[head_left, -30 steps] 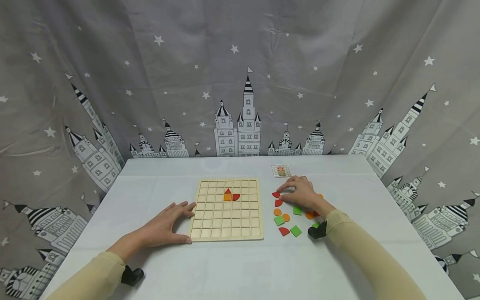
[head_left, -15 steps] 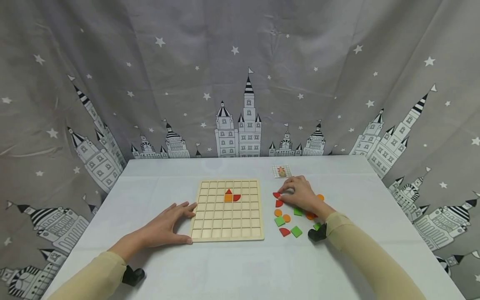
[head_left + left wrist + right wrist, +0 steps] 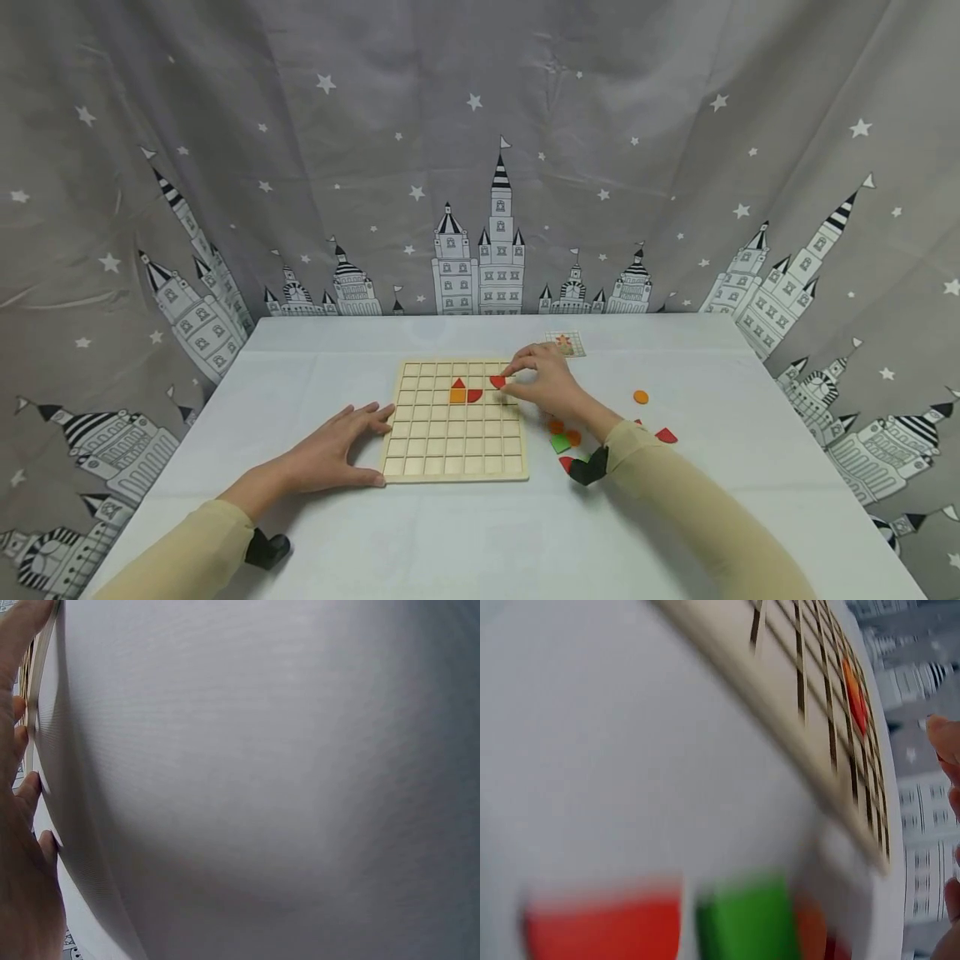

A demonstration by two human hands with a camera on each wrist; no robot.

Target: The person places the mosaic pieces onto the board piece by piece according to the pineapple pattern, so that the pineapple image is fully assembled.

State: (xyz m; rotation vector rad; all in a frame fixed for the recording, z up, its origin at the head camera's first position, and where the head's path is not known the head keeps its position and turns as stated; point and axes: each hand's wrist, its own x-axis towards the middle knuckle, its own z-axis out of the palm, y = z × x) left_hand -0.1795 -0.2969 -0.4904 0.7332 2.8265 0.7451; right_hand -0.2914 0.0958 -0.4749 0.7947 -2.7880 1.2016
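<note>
A wooden grid board [image 3: 453, 450] lies on the white table. My left hand [image 3: 333, 450] rests at its left edge, fingers spread, thumb at the near left corner. Between thumb and fingertips my right hand [image 3: 551, 383] pinches a red quarter-circle tile [image 3: 498, 382] over the board's upper right cells. On the grid sit an orange square tile [image 3: 458, 397], a red triangle tile [image 3: 459, 383] above it and another red quarter-circle [image 3: 475, 396] to its right. The right wrist view is blurred, with only some of my right fingers [image 3: 946, 742] showing; the pinched tile cannot be made out there.
Right of the board lie loose tiles, partly hidden by my right arm: a green square [image 3: 561, 444], an orange circle [image 3: 641, 397], a red quarter-circle [image 3: 667, 436] and others. A small picture card [image 3: 573, 343] lies behind my right hand. A grey castle-print curtain [image 3: 337, 167] hangs behind the table.
My right hand has moved left from the loose tiles to over the board, carrying a red quarter-circle tile. The left hand stays at the board's edge.
</note>
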